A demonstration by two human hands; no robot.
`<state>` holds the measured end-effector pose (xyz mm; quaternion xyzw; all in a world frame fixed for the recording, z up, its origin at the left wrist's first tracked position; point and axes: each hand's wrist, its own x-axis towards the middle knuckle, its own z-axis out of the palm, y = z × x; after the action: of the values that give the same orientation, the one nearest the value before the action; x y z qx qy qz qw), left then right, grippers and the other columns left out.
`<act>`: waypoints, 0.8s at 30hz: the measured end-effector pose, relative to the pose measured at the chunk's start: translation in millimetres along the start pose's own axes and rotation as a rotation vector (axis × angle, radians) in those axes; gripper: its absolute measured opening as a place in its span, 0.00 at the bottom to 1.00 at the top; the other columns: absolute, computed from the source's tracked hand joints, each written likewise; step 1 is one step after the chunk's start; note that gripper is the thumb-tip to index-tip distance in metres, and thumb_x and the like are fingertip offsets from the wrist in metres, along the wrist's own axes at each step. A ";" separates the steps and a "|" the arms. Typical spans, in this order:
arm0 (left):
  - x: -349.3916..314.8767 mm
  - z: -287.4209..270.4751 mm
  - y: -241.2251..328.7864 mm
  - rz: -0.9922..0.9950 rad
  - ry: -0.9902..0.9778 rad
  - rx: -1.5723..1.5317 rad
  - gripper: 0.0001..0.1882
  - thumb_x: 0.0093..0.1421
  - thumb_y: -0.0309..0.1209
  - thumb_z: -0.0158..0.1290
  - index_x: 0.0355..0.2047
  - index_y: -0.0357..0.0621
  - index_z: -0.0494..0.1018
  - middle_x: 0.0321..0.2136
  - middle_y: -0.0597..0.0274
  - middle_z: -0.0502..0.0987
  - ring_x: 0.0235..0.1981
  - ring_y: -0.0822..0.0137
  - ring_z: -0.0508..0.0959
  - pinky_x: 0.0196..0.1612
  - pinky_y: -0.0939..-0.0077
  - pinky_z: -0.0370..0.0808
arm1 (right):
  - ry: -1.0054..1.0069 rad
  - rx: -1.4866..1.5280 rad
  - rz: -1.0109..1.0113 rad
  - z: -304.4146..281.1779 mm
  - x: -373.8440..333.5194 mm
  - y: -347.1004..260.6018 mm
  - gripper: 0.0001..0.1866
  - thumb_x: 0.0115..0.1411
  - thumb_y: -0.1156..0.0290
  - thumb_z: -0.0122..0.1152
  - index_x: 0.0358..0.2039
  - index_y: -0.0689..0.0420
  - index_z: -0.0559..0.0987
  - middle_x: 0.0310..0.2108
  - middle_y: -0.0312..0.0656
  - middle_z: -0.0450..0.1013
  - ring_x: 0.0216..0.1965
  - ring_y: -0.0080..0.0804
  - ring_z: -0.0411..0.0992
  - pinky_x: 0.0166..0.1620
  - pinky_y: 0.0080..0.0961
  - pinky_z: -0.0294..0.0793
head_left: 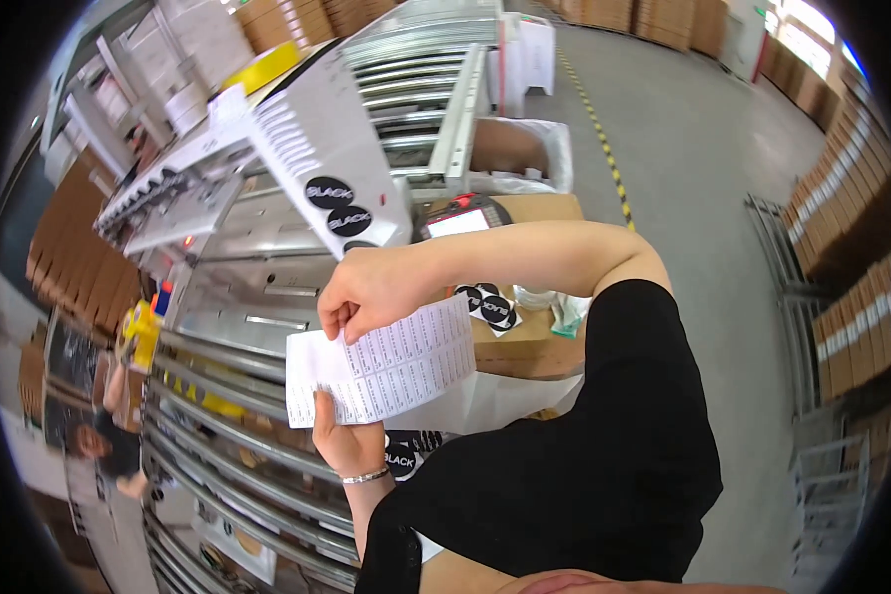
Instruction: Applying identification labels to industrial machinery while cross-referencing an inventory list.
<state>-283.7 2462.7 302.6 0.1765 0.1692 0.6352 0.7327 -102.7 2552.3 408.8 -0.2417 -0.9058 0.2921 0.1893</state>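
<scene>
A white sheet of small printed labels (406,361) is held out in front of me, its left part bare of labels. My left hand (351,441), with a bracelet at the wrist, grips the sheet's lower edge, thumb on top. My right hand (381,292) reaches across from the right, its fingertips pinched together over the sheet's upper edge, where the bare part meets the label rows. Whatever is between those fingertips is too small to tell. Round black stickers (487,305) lie on a brown cardboard box (540,351) just beyond the sheet.
Metal roller conveyors (247,465) run at the left and ahead (416,109). A tall white panel with round black stickers (322,129) stands ahead. A lined bin (520,158) is beyond the box. At the far left another person (114,436) works. Stacked cartons (841,198) line the right.
</scene>
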 end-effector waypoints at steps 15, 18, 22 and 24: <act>7.8 2.3 -6.1 -0.049 -0.014 -0.028 0.23 0.61 0.33 0.36 0.55 0.38 0.53 0.54 0.53 0.61 0.55 0.56 0.61 0.57 0.57 0.56 | 0.022 -0.072 0.001 -3.5 -20.1 -13.8 0.05 0.47 0.73 0.57 0.26 0.59 0.75 0.23 0.41 0.73 0.25 0.33 0.72 0.29 0.25 0.69; 2.5 -2.7 0.4 0.004 0.027 -0.074 0.23 0.61 0.32 0.35 0.56 0.38 0.53 0.54 0.53 0.60 0.55 0.55 0.60 0.57 0.57 0.56 | 0.020 -0.141 -0.032 6.8 -2.5 -9.3 0.04 0.47 0.74 0.56 0.24 0.60 0.74 0.23 0.43 0.71 0.27 0.38 0.70 0.32 0.31 0.68; 1.3 -0.1 6.3 0.064 0.102 -0.059 0.23 0.61 0.33 0.34 0.56 0.39 0.52 0.54 0.53 0.59 0.55 0.54 0.60 0.57 0.56 0.55 | 0.142 -0.361 -0.194 21.0 9.7 -8.0 0.06 0.48 0.71 0.57 0.25 0.58 0.72 0.28 0.39 0.66 0.35 0.37 0.66 0.38 0.29 0.65; 0.6 -3.4 11.5 0.062 0.125 -0.100 0.22 0.61 0.32 0.33 0.56 0.40 0.52 0.55 0.53 0.59 0.55 0.53 0.59 0.57 0.56 0.55 | 0.129 -0.490 -0.278 25.8 17.8 -18.7 0.05 0.49 0.70 0.55 0.25 0.58 0.72 0.28 0.37 0.65 0.36 0.35 0.64 0.40 0.28 0.64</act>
<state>-295.2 2464.9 305.1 0.1048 0.1768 0.6752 0.7085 -135.7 2537.5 404.4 -0.1719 -0.9599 0.0199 0.2207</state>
